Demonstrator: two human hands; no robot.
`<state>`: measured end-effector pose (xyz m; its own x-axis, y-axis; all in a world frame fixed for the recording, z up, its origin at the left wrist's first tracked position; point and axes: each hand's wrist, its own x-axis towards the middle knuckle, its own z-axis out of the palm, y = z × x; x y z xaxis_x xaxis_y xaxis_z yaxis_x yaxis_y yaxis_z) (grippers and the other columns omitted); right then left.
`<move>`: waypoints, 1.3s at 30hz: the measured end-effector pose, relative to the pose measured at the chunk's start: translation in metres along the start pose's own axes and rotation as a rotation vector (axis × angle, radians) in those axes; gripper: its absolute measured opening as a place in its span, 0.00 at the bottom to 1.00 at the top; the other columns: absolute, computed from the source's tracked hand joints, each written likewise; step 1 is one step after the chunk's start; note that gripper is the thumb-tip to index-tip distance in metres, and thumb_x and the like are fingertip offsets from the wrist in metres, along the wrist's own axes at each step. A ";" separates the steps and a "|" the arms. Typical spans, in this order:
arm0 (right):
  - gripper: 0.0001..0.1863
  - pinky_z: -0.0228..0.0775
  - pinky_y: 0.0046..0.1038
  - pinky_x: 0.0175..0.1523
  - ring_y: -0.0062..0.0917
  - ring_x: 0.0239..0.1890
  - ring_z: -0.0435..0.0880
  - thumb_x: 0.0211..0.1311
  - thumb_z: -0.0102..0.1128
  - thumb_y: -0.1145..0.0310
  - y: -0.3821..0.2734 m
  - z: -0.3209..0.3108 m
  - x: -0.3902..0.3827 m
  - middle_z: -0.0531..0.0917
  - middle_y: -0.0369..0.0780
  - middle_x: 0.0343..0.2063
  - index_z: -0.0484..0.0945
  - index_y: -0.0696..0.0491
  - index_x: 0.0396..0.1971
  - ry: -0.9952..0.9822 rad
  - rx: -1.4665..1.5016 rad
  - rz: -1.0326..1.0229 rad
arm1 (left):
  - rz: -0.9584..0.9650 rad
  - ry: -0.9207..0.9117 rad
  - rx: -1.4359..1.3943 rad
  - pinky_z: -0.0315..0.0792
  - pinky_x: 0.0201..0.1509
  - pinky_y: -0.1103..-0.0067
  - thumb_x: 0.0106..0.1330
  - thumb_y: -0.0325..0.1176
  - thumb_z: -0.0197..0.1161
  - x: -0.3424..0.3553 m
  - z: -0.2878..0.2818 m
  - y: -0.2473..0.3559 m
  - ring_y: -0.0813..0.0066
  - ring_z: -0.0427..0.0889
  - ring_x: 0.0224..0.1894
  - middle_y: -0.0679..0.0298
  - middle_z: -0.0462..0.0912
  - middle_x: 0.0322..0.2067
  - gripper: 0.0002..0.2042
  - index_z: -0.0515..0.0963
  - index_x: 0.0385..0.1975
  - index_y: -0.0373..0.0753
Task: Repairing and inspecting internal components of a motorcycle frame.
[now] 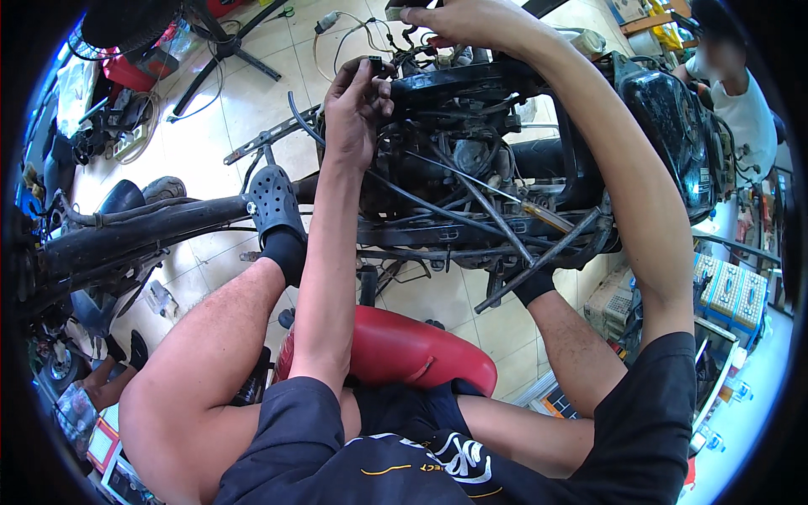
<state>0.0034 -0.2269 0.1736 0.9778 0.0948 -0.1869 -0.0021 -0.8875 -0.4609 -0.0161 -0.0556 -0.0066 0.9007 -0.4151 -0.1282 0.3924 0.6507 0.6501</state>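
Observation:
In front of me lies a stripped motorcycle with a black frame (404, 231), its engine and cables exposed. Above the frame's left end, my left hand (355, 105) is closed, pinching a small black block (376, 64) that looks like a connector. My right hand (467, 23) reaches over the frame to the top edge of the view. Its fingers are at a dark box-shaped part (402, 7), partly cut off there. Loose wires (410, 59) tangle between the two hands. A screwdriver with an amber handle (545, 216) rests across the frame, beside crossing metal tubes (555, 257).
A black fuel tank (665, 126) sits at the motorcycle's right end. Below me is a red seat (421, 349). A long black tube (151, 231) extends left past my shoe. Another person (749, 118) is at the far right, near a blue-and-white patterned box (730, 290).

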 end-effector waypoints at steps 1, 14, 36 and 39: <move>0.21 0.78 0.36 0.58 0.36 0.50 0.87 0.71 0.59 0.58 0.000 0.000 0.000 0.88 0.49 0.48 0.84 0.57 0.54 0.017 0.004 0.014 | 0.009 0.011 0.052 0.76 0.30 0.80 0.78 0.37 0.60 0.000 0.001 0.002 0.75 0.83 0.35 0.59 0.85 0.43 0.11 0.76 0.51 0.38; 0.17 0.77 0.37 0.59 0.42 0.51 0.86 0.64 0.56 0.69 0.008 0.010 0.002 0.88 0.52 0.46 0.85 0.60 0.48 0.155 0.018 -0.105 | 0.127 0.036 0.235 0.84 0.36 0.79 0.73 0.30 0.58 -0.009 0.011 0.017 0.70 0.88 0.41 0.53 0.84 0.47 0.20 0.73 0.63 0.33; 0.17 0.78 0.38 0.58 0.42 0.51 0.87 0.64 0.57 0.69 0.008 0.011 0.002 0.88 0.53 0.45 0.85 0.62 0.46 0.169 0.022 -0.194 | 0.231 0.160 0.969 0.69 0.30 0.83 0.72 0.39 0.68 0.003 0.015 0.001 0.83 0.79 0.24 0.66 0.87 0.29 0.13 0.87 0.43 0.34; 0.17 0.78 0.37 0.58 0.43 0.51 0.87 0.63 0.56 0.69 0.009 0.010 0.003 0.88 0.53 0.45 0.85 0.62 0.46 0.153 0.024 -0.197 | 0.155 0.136 0.909 0.73 0.32 0.84 0.72 0.38 0.67 0.004 0.013 0.003 0.83 0.80 0.26 0.65 0.87 0.32 0.13 0.86 0.44 0.33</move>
<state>0.0039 -0.2299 0.1602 0.9801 0.1942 0.0415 0.1889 -0.8473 -0.4963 -0.0143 -0.0637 0.0050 0.9675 -0.2497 -0.0398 0.0208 -0.0785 0.9967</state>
